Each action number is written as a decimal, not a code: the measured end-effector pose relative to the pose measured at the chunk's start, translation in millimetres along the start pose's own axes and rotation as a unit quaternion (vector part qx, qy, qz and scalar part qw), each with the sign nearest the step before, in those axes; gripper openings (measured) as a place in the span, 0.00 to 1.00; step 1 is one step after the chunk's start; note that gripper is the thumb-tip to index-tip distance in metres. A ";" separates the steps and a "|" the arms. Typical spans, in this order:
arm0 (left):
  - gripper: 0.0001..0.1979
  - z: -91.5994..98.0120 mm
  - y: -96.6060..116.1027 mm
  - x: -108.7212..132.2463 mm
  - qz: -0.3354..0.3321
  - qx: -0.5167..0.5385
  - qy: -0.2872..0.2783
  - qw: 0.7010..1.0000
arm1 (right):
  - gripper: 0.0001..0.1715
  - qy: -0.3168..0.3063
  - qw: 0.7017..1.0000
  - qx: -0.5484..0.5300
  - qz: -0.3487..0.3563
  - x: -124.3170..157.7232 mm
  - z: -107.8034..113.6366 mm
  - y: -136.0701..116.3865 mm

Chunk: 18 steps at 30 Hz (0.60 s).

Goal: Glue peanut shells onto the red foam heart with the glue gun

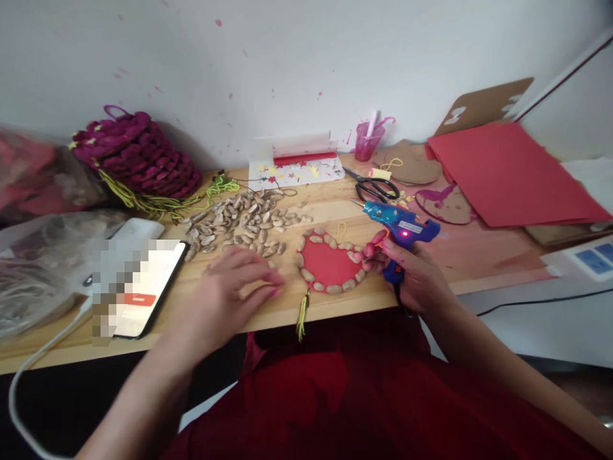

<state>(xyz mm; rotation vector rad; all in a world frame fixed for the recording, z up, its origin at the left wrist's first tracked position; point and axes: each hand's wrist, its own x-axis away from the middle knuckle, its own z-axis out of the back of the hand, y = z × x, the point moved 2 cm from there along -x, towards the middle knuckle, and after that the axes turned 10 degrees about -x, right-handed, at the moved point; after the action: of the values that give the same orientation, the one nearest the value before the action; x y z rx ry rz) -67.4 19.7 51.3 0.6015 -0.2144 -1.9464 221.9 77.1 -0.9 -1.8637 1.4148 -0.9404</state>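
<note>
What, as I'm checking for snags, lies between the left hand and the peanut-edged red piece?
Nothing visible; just a strip of wooden tabletop separates the left hand from the red piece. The loose peanuts lie farther toward the wall.

A small craft corner, though whether in a home or a workshop cannot be told: a wooden bench (325, 201) stands against a white wall (297, 57) flecked with pink spots, with a glue gun (410, 234) over its right part, peanut shells (239, 217) spread left of centre, scissors (375, 189) and a pink cup (365, 148) farther back, red sheets (517, 176) at right
</note>
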 end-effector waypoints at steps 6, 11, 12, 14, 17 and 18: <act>0.04 -61.6 36.5 -56.7 -0.034 -0.070 -0.096 0.992 | 0.10 -0.003 1.000 -0.017 0.001 2.0 -0.2 -0.4; 0.04 -79.6 38.1 -67.5 -0.016 -0.083 -0.115 0.990 | 0.09 -0.013 1.000 -0.023 0.000 1.1 0.5 -0.5; 0.05 -82.0 38.8 -67.6 -0.010 -0.085 -0.119 0.989 | 0.09 -0.014 1.000 -0.022 -0.001 0.9 0.3 -0.6; 0.06 -83.6 41.2 -67.5 0.000 -0.094 -0.124 0.988 | 0.09 -0.016 1.000 -0.022 -0.005 0.6 -0.3 -0.8; 0.07 -70.8 44.1 -65.5 -0.006 -0.046 -0.124 0.991 | 0.10 -0.013 1.000 -0.023 -0.006 0.3 -0.8 -1.1; 0.06 -61.2 43.5 -63.3 -0.012 0.007 -0.128 0.992 | 0.10 -0.012 1.000 -0.022 -0.004 0.2 -0.8 -1.1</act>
<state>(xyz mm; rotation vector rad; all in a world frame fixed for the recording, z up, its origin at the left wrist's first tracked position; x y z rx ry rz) 19.0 63.7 36.3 0.3633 -0.3829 -2.0447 221.9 77.1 0.5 -1.9088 1.4256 -0.8947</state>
